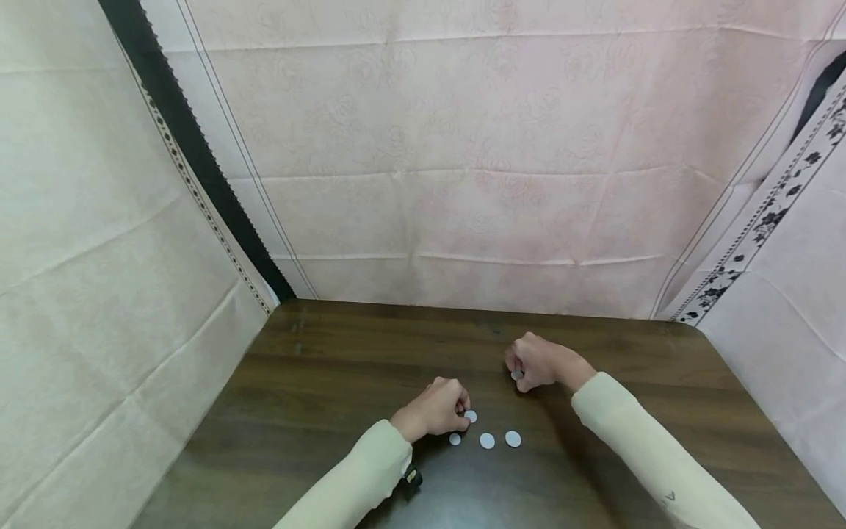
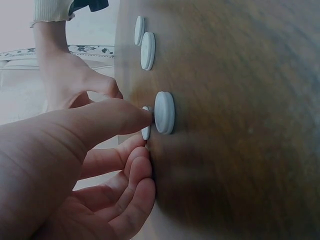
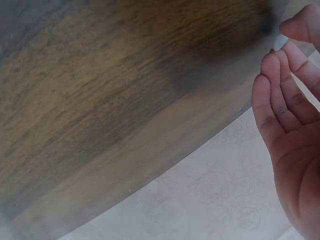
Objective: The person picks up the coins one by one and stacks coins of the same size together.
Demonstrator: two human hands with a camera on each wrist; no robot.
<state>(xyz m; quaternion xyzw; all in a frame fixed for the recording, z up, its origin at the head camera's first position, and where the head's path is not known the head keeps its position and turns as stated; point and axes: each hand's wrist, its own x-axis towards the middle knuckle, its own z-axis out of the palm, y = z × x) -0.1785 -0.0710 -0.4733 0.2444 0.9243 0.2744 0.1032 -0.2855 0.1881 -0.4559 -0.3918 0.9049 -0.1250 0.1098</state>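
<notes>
Low over the table, my left hand has its thumb and index finger around a small white round disc. That disc is partly covered by the thumb in the left wrist view. Beside the left thumb lies another white disc, flat on the wood. Two more, a middle disc and a right-hand disc, lie to its right. Farther back, my right hand pinches a white disc between thumb and fingertips. Only an edge of this held disc shows in the right wrist view.
The dark brown wooden table has rounded far corners. A pale patterned cloth hangs behind its far edge, with further cloths at the left and right sides. A dark band runs down the left corner.
</notes>
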